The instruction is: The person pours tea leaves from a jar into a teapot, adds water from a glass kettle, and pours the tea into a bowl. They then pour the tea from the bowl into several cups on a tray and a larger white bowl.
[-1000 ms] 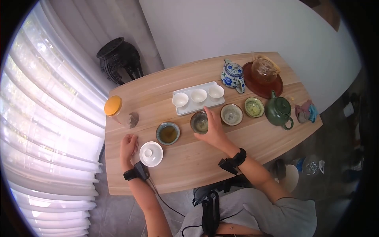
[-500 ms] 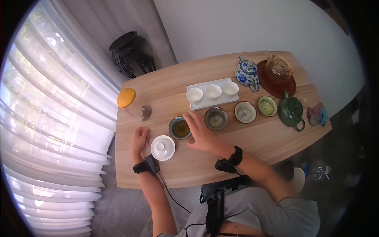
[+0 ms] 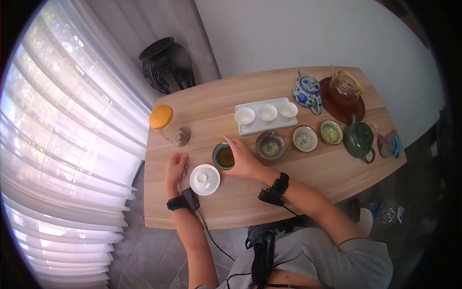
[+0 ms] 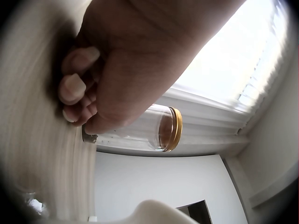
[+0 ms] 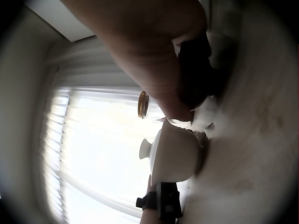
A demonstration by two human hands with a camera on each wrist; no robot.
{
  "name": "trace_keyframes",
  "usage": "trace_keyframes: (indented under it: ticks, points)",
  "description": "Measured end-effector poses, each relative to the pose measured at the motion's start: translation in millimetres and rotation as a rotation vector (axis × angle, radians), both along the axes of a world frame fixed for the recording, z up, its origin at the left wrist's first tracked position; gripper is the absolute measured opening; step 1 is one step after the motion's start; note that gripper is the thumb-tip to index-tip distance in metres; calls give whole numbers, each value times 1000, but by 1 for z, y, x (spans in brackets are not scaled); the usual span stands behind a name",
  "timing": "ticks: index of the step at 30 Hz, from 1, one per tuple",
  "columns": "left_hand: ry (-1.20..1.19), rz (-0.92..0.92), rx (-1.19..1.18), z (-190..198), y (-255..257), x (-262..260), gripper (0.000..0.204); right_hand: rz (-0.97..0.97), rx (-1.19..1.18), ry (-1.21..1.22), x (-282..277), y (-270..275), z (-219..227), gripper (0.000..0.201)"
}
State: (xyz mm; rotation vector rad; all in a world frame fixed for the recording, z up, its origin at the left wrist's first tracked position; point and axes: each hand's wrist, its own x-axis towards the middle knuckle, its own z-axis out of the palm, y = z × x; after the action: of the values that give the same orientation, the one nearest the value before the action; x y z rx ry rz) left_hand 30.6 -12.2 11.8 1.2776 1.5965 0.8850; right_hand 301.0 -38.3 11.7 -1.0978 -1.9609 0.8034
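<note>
Right hand (image 3: 246,163) grips blue-rimmed bowl (image 3: 223,156) of tea; left hand (image 3: 176,168) rests loosely curled, holding nothing, near table's (image 3: 240,202) left edge, beside white lidded cup (image 3: 205,180).

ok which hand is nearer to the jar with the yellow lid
Left. The left hand lies loosely curled, just on the person's side of the jar; the right hand is farther off to the right, at the bowl of brown liquid.

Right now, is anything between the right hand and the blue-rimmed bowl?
Nothing visible: the right hand has its thumb and fingers at the blue-rimmed bowl. The white lidded cup stands beside the bowl, not between them.
</note>
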Motion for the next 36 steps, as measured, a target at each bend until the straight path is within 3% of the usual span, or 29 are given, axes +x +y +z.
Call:
trace_keyframes:
  ticks: [6, 12, 24, 30, 36]
  points:
    - [17, 5, 1, 0, 0, 1, 19, -85, -28, 52, 10, 0, 23, 100]
    - [-44, -13, -7, -6, 2, -4, 19, -152, 117, 132, 50, 2, 73, 101]
    - [-88, -35, 9, -13, 6, -9, 17, -519, 140, -74, 255, -5, 143, 102]
    - [-56, -16, 15, -11, 5, -9, 19, -699, 258, -148, 353, 15, 139, 102]
    - [-77, -16, 15, -12, 5, -10, 19, -793, 263, -171, 400, 37, 136, 105]
